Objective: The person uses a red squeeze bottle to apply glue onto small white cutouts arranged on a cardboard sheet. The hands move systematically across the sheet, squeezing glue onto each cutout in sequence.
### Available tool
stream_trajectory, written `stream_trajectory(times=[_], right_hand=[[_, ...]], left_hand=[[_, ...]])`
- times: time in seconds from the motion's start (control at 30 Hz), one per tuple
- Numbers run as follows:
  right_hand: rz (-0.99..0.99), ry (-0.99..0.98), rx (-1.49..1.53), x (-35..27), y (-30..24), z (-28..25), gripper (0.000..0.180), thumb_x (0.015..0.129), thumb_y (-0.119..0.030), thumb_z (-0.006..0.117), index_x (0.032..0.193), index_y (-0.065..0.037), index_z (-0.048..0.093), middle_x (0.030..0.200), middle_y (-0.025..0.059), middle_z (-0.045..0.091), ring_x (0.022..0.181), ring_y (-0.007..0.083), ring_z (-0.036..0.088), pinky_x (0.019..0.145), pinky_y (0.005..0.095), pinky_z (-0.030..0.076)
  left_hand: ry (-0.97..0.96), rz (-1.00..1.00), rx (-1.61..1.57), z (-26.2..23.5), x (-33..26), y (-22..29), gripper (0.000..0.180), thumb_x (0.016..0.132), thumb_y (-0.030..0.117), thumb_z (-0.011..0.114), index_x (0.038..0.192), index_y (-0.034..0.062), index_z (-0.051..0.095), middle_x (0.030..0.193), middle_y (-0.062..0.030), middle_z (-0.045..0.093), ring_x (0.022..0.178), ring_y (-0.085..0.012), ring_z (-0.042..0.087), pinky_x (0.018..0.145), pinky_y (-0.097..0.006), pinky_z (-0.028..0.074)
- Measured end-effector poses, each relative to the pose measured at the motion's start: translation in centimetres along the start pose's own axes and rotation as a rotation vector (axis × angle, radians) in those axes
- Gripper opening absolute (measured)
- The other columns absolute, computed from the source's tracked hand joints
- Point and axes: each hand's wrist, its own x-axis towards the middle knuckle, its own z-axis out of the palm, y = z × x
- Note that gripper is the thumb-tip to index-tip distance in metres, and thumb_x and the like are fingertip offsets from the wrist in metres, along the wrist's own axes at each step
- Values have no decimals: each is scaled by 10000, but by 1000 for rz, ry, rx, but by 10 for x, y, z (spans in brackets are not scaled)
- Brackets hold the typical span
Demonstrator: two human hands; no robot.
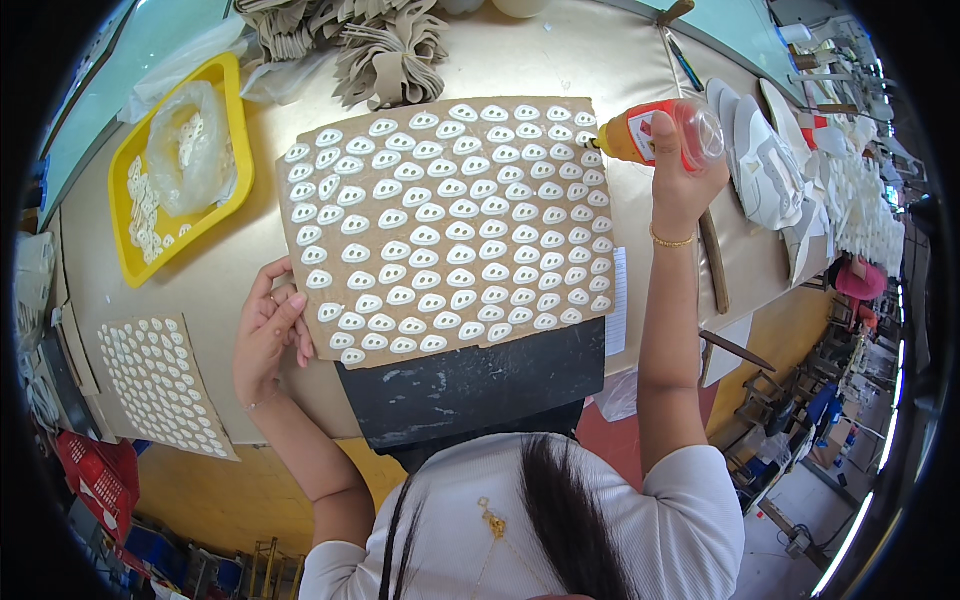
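Observation:
A brown cardboard sheet [375, 277] lies in front of me, covered in rows of small white rounded pieces, each with two dark holes. My left hand [272, 322] grips its left edge, thumb on top and some fingers hidden. My right hand [685, 175] is wrapped round a red squeeze bottle [648, 118] with a yellow cap and narrow dark tip. The bottle is tilted, its tip pointing left over the white pieces at the sheet's far right corner. Whether the tip touches one, I cannot tell. A black board [480, 385] extends from under the sheet's near edge.
At the left stands a yellow tray [122, 205] holding a plastic bag and loose white pieces. A second cardboard sheet [165, 385] with white pieces lies nearer. Bundled beige pieces [390, 55] sit at the back. White shoe-shaped pieces [765, 165] and a wooden-handled tool [714, 262] are at right.

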Motion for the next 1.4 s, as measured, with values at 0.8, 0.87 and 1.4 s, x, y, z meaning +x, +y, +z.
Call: stream_trajectory(times=[0.8,0.87,1.4], right_hand=[[128,69,178,0,4,-13,338,754,-258,774,890,9,617,808,23,623,735,84,567,686,226,479],[156,56,190,-2,2,-10,341,750,-257,778,896,7,618,812,23,628,735,84,572,687,225,481],[-24,-16,22,-11,7,-2,340,693,-252,816,851,-1,648,770,50,661,669,111,617,621,232,485]], left_hand=[[-33,-5,-4,-5,0,0,412,899,106,536,1253,-5,355,717,-65,563,404,-109,523,308,-202,387],[-27,-4,-7,-4,0,0,410,899,102,534,1251,-8,355,716,-65,563,403,-109,522,308,-202,387],[-11,-10,-34,-3,0,1,410,896,101,539,1245,-10,357,715,-64,559,403,-109,520,308,-203,387]])
